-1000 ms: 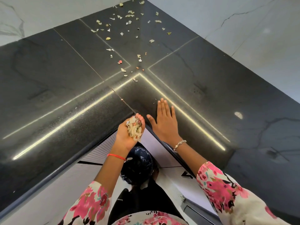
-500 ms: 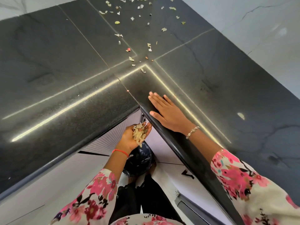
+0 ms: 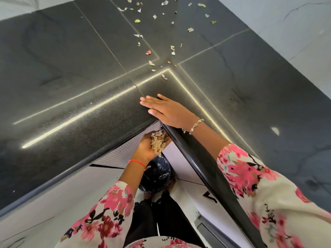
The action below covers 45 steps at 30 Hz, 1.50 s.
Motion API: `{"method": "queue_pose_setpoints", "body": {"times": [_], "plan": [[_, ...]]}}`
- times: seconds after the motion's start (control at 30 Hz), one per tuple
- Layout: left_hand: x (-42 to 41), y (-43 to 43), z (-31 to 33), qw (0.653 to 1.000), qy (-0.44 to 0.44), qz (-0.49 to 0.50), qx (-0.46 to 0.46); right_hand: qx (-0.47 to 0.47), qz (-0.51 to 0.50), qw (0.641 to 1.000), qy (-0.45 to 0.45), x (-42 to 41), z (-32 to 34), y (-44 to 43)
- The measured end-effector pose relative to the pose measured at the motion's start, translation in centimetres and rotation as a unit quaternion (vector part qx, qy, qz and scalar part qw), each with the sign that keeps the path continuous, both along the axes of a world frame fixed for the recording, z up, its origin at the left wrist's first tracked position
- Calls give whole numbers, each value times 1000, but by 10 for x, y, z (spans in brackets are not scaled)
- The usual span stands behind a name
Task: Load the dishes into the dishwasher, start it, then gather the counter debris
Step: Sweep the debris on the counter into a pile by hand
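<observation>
While judged to be at the last step, gathering of debris, not yet finished. Hands: two. Left hand [image 3: 147, 150], one, below the worktop [image 3: 71, 90] edge at the inner corner, fingers curled up round a handful of scraps [image 3: 159, 143], pale and flaky, gripped over a bin [image 3: 157, 174] lined with a black bag, one, on the floor beneath. Right hand [image 3: 168, 110], one, flat on the worktop just beside that corner, fingers straight and together, holding nothing. Loose scraps [image 3: 151, 63] on the worktop: upward of thirty, too small and scattered for an exact count, spread from near the lit corner seam toward the far wall, apart from the right hand; one further pale piece [image 3: 275, 131] alone at the right. Bracelet [image 3: 194, 126], one, on the right wrist; red thread [image 3: 137, 162], one, on the left wrist. Flowered sleeves [image 3: 250, 176], two. Dishwasher: not in view, so loading and starting not to be judged. Next move, as a guess: handful to be let go into the bin, or right hand to reach far across for the rest and sweep it to the edge, with left hand cupped beneath to catch it. Risk: light flakes likely to slip past the palm onto the floor.
</observation>
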<state>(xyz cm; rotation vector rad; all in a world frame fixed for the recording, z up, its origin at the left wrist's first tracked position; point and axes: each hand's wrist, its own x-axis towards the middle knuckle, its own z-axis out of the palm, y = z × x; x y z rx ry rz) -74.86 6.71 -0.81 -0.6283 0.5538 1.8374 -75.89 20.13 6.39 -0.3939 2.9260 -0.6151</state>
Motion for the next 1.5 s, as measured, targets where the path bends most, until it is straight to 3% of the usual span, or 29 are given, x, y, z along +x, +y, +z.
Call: {"method": "queue_pose_setpoints", "body": {"times": [0.13,0.23,0.3,0.37,0.43,0.53,0.63,0.7,0.77,0.83,0.9,1.0,1.1,1.23,1.5], "plan": [[3,4,0,1000,6,-14,-13,-164,-72,984,-27,37,5,22],[4,8,4,999,25,-35,-20,-382,-196,902,-36,64,10,37],[4,9,5,998,31,-44,-17,-422,-262,868,-10,71,11,40],[5,9,5,998,31,-48,-16,-331,-281,901,3,71,9,35],[5,9,4,998,34,-46,-10,-176,-247,953,-5,69,3,20],[5,9,0,998,42,-45,-7,-42,-194,980,-9,76,-4,1],[4,9,-3,998,41,-53,-10,-125,-219,968,11,93,2,-2],[3,9,-5,997,39,-60,-12,-137,-320,936,58,104,1,7],[2,9,-6,997,39,-62,-23,-50,-429,901,38,112,-6,15],[2,9,-6,997,39,-65,-23,60,-470,881,-11,114,-13,12],[2,10,-6,997,35,-60,-21,98,-439,893,-21,111,-14,-1],[2,10,-6,998,29,-58,-23,35,-363,931,-10,107,-12,-9],[2,8,-5,997,33,-58,-34,16,-409,912,10,100,-8,20],[3,7,2,998,31,-55,-20,62,-476,877,-34,90,-6,62],[0,7,3,997,41,-55,-24,104,-351,930,-25,82,-14,-14]]}}
